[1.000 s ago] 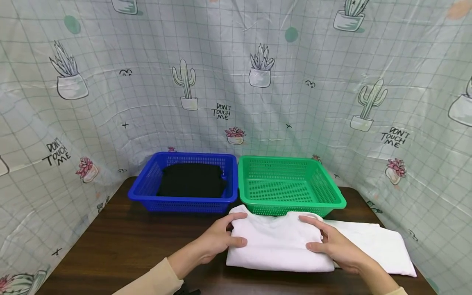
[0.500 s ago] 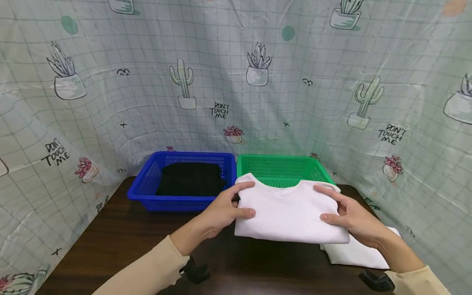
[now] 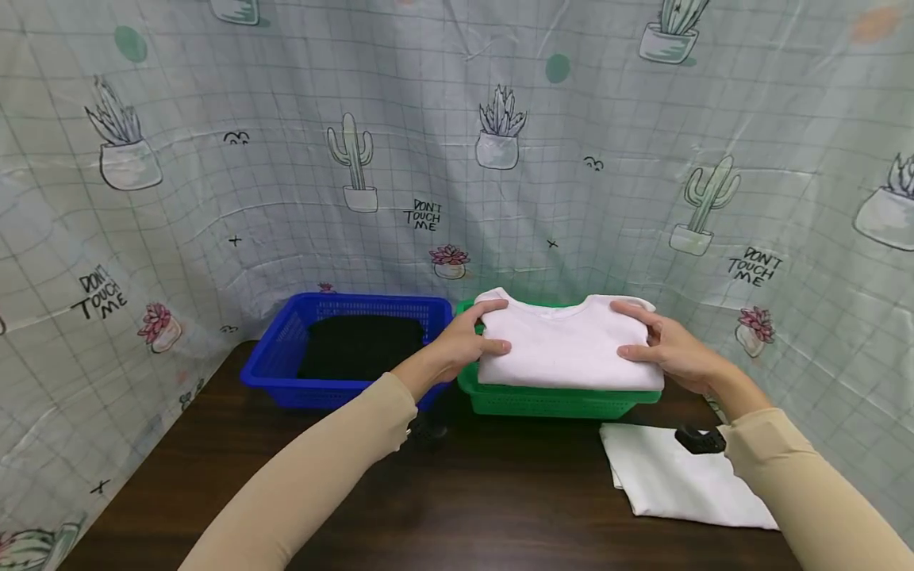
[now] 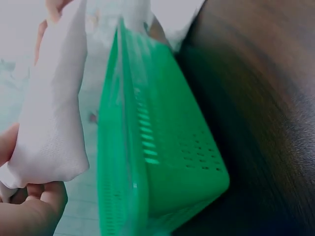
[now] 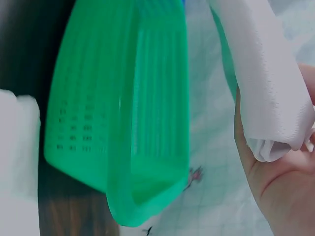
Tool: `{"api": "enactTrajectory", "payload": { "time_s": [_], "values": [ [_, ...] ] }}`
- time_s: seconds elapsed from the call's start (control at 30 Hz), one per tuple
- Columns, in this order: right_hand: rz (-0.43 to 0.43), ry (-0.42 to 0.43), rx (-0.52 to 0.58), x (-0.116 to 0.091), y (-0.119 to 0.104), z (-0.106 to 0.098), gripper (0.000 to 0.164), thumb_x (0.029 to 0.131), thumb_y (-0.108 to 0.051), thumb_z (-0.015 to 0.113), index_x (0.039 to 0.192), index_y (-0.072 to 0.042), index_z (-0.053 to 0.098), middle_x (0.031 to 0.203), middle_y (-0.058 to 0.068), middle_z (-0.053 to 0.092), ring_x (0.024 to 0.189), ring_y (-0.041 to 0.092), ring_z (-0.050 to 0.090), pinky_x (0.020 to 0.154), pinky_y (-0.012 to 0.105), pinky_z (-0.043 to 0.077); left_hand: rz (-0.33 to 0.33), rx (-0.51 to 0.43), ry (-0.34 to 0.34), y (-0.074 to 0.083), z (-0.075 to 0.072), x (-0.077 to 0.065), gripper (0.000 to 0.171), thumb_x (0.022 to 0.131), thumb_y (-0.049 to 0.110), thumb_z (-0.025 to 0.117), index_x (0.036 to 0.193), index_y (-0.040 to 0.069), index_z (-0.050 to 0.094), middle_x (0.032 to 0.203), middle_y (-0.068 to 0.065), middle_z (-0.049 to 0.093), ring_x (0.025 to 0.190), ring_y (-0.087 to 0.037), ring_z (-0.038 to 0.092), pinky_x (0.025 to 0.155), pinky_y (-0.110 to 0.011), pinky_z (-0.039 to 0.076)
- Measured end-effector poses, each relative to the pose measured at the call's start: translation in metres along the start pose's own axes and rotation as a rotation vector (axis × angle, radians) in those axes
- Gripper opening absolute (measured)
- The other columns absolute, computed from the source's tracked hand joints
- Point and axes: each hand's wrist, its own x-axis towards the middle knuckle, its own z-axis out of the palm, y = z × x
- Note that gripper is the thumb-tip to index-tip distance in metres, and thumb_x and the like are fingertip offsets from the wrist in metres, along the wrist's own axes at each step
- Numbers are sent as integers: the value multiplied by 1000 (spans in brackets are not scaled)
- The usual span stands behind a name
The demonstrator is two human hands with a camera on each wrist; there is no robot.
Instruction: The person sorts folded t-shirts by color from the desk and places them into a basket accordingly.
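Observation:
A folded white shirt (image 3: 557, 349), its round neckline at the far side, is held up over the green basket (image 3: 550, 403). My left hand (image 3: 460, 345) grips its left edge, thumb on top and other fingers partly underneath. At the opposite edge my right hand (image 3: 667, 345) grips it the same way. In the left wrist view the shirt (image 4: 54, 98) hangs above the rim of the basket (image 4: 162, 123), with a gap between them. The right wrist view shows the rolled fold of the shirt (image 5: 270, 83) in the hand (image 5: 290, 187), apart from the basket.
Left of the green basket stands a blue basket (image 3: 286, 392) with folded black cloth (image 3: 360, 347) inside. Another folded white garment (image 3: 685, 480) lies on the dark wooden table (image 3: 500, 492) at right, under the right forearm. A patterned curtain (image 3: 286, 238) hangs behind and at both sides.
Both hands have lifted the folded white shirt off the table and carried it forward, over the green basket. The other white garment stays on the table.

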Motion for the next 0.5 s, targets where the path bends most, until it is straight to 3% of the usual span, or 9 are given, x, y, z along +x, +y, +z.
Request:
{"api": "enactTrajectory", "payload": {
  "time_s": [0.1,0.17,0.37,0.5],
  "values": [
    [23,-4,-32,14,11,-8,90,101,-15,74,172,-15,19,174,23,5,145,28,34,91,15,51,2,20,18,-5,2,18,75,95,0,78,159,30,51,171,-11,29,150,-34,41,118,-54,43],
    [33,-5,-67,23,20,-10,90,101,-16,75,172,-14,19,174,25,6,149,36,29,95,18,49,-6,16,35,-10,3,28,75,95,-2,77,159,28,51,172,-11,28,152,-35,39,119,-55,41],
    [105,-4,-163,49,50,-7,90,100,-20,77,171,-16,23,174,29,7,154,47,20,115,57,36,-71,10,138,-29,9,49,75,93,-8,76,156,28,55,172,-8,32,154,-33,36,121,-52,38],
    [123,-16,-175,63,59,2,89,99,-12,76,171,-13,23,174,30,5,156,52,12,118,70,26,-103,32,191,-41,14,58,77,92,-11,76,155,27,56,172,-8,33,156,-33,34,121,-51,39]
  ]
}}
